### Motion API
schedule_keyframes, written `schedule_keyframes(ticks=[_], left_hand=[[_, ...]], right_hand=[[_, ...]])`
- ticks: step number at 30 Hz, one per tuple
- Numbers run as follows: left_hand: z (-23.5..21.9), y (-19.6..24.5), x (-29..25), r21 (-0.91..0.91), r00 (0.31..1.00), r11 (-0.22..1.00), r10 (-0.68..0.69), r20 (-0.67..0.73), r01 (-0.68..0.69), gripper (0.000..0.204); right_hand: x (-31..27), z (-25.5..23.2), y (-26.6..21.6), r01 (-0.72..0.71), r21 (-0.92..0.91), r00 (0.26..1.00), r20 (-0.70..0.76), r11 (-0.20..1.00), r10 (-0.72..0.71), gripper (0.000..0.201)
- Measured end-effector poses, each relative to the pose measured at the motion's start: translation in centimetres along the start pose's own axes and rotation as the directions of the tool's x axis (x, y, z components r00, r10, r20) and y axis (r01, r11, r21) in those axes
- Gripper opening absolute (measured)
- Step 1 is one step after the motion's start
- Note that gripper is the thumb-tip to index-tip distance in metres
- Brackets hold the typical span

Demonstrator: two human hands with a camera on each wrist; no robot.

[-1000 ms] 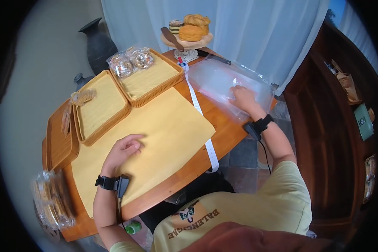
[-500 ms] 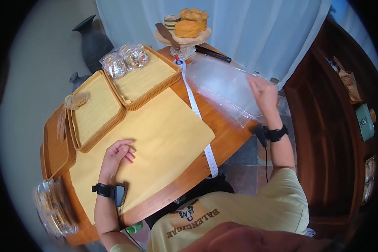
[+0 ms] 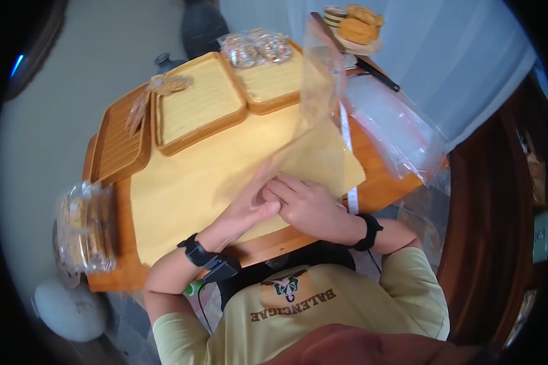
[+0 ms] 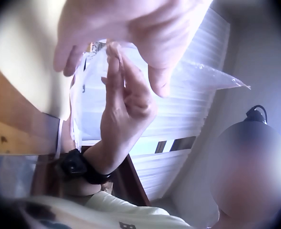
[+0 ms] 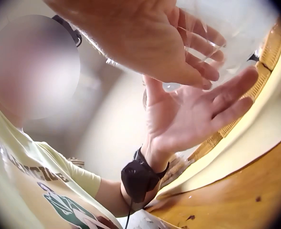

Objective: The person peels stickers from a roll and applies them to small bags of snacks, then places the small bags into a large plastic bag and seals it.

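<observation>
A single clear plastic bag stands up over the yellow sheet, its lower end at the hands. My right hand pinches that end between thumb and fingers; the left wrist view shows the pinch of the right hand from the side. Facing it, my left hand lies alongside the bag. In the right wrist view the left hand has its fingers extended and palm turned toward the bag. More clear bags lie stacked on the table to the right.
Two lined wicker trays and a slatted brown tray stand along the back left, with wrapped snacks on one. Packaged biscuits sit at the left edge. A black-handled knife and white tape measure lie right.
My right hand has lifted one bag from the stack and brought it left to the middle, over the yellow sheet. My left hand has moved right to meet it. The head view has turned left.
</observation>
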State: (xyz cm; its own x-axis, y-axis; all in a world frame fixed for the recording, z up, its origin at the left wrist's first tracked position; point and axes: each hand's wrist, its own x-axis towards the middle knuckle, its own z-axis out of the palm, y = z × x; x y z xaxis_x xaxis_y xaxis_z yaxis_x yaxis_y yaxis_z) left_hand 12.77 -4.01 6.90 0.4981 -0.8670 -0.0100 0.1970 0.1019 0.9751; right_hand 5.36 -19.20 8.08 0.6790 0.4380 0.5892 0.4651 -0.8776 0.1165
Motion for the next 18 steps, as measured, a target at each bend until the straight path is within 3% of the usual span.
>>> schedule_keyframes(ticks=[2,4,5,6,8,12,14,16,18], left_hand=[[-1.4,-0.6,0.0,0.020,0.995,0.998,0.063,-0.081,-0.062,0.079],[-2.8,-1.4,0.2,-0.093,0.978,0.992,0.071,-0.197,-0.091,0.069],[-3.7,-1.8,0.3,-0.138,0.950,0.980,0.098,-0.298,-0.144,0.044],[-4.9,-2.3,0.3,-0.139,0.944,0.978,0.104,-0.313,-0.153,0.044],[-7.3,-3.1,-0.1,-0.247,0.914,0.951,0.075,-0.399,-0.186,0.032],[-8.1,-2.4,-1.2,-0.197,0.833,0.942,0.126,-0.539,-0.270,0.021],[-8.2,-3.3,-0.9,-0.207,0.831,0.915,0.197,-0.520,-0.347,0.021],[-8.3,-4.1,-0.5,-0.215,0.823,0.880,0.275,-0.497,-0.424,0.020],[-7.7,-4.5,-0.4,-0.351,0.846,0.859,0.159,-0.509,-0.373,0.021]], right_hand=[[0.7,1.2,-1.1,-0.020,0.028,0.983,0.181,0.999,0.015,0.025],[1.5,1.5,-1.9,-0.018,0.137,0.968,0.252,0.990,-0.017,0.024],[1.9,1.6,-2.2,-0.038,0.226,0.947,0.320,0.973,-0.038,0.023],[2.2,1.5,-2.2,-0.023,0.233,0.946,0.320,0.972,-0.055,0.023],[2.5,1.2,-1.5,-0.046,0.474,0.974,0.219,0.880,-0.067,0.022],[4.0,1.3,2.0,0.059,0.384,0.988,0.108,0.922,-0.109,0.019],[5.4,1.7,3.6,-0.318,0.449,0.943,0.242,0.835,0.229,0.017],[5.7,3.7,4.8,-0.321,0.483,0.947,0.189,0.815,0.261,0.017],[5.9,4.7,5.1,-0.324,0.519,0.945,0.137,0.791,0.297,0.018]])
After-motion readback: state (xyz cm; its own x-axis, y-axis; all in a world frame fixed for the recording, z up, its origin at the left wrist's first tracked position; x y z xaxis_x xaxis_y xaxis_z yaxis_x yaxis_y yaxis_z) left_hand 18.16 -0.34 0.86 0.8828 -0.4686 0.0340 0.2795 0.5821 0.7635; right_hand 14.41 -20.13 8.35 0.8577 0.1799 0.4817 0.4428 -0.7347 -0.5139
